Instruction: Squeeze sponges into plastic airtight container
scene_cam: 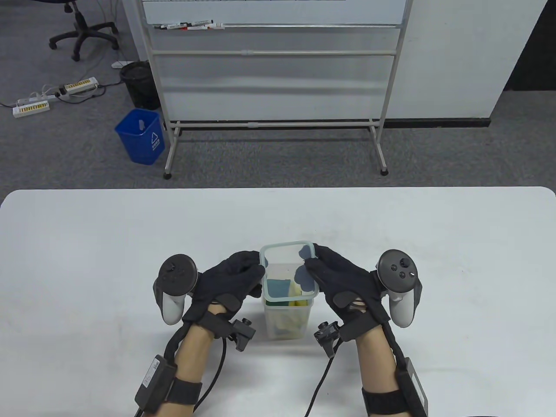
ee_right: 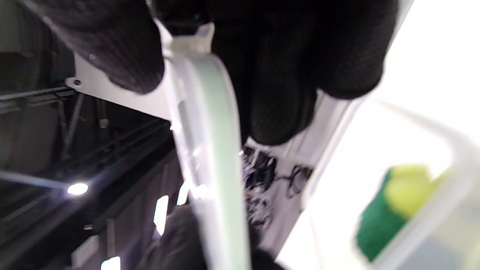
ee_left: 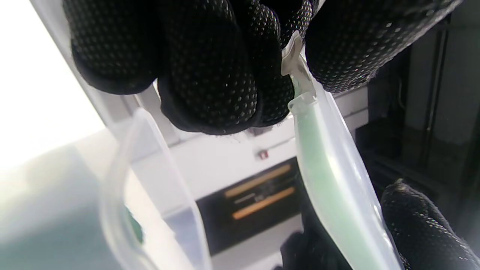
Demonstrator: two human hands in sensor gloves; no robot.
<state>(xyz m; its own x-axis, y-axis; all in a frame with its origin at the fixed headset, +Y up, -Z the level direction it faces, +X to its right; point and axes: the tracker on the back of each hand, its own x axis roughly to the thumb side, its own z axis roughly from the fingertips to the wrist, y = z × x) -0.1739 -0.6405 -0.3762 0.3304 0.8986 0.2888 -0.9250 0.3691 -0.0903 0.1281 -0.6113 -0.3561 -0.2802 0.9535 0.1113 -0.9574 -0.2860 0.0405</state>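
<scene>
A clear plastic container (scene_cam: 288, 323) stands on the white table (scene_cam: 87, 260) near the front, with yellow and green sponges (scene_cam: 286, 304) inside. A clear lid (scene_cam: 287, 272) with a green seal hangs just above its open top, apart from the rim. My left hand (scene_cam: 255, 270) grips the lid's left edge and my right hand (scene_cam: 313, 261) grips its right edge. In the left wrist view the fingers (ee_left: 210, 75) pinch the lid (ee_left: 326, 176) above the container rim (ee_left: 123, 187). In the right wrist view the fingers (ee_right: 281, 93) hold the lid (ee_right: 213, 150), and a green and yellow sponge (ee_right: 390, 210) shows below.
A whiteboard stand (scene_cam: 273, 121) and a blue bin (scene_cam: 141, 135) stand on the floor beyond the table's far edge. No other objects lie on the table.
</scene>
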